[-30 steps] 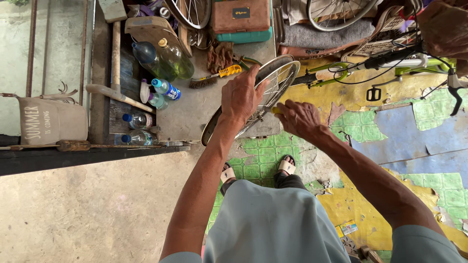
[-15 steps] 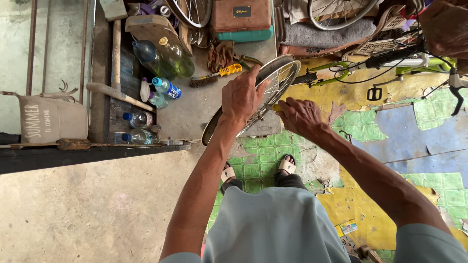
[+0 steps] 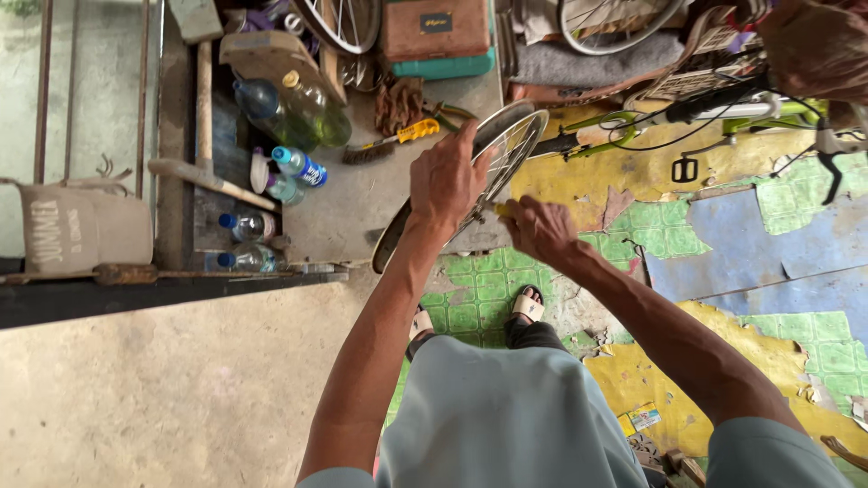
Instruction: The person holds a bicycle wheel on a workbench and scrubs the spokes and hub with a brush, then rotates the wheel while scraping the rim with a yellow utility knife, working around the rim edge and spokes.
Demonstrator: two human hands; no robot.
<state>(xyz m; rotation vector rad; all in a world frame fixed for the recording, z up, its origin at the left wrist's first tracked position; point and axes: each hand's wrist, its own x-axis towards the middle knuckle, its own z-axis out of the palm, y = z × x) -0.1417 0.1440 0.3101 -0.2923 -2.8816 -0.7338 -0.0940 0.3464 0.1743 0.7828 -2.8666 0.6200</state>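
Bicycle wheel (image 3: pixel 506 149) stands on edge in front of the person, its lower rim near the edge of the grey concrete slab (image 3: pixel 362 217) and its top tilted away; the left hand (image 3: pixel 448 181) lies over the near side of the rim, and the right hand (image 3: pixel 540 228) sits just beside the rim on the other side

Nearest, below the arms, are the person's grey shorts and two sandalled feet (image 3: pixel 529 305) on a floor of worn vinyl sheet (image 3: pixel 723 271) in green tile pattern, yellow and blue, torn in places. To the left lies bare concrete floor, with a dark beam across it and a pale cloth bag (image 3: pixel 77 230) hung there. Farther off, on the slab, stand plastic bottles (image 3: pixel 289 113), a yellow-handled brush (image 3: pixel 389 145) and a wooden stick (image 3: pixel 212 183). Beyond them are a brown and teal case (image 3: pixel 438 36), other wheels and a green bicycle frame (image 3: pixel 669 113)

Left grip: fingers curled over the rim, holding it. Right grip: closed around a small yellow-tipped tool (image 3: pixel 499 210) at the rim; what kind I cannot tell
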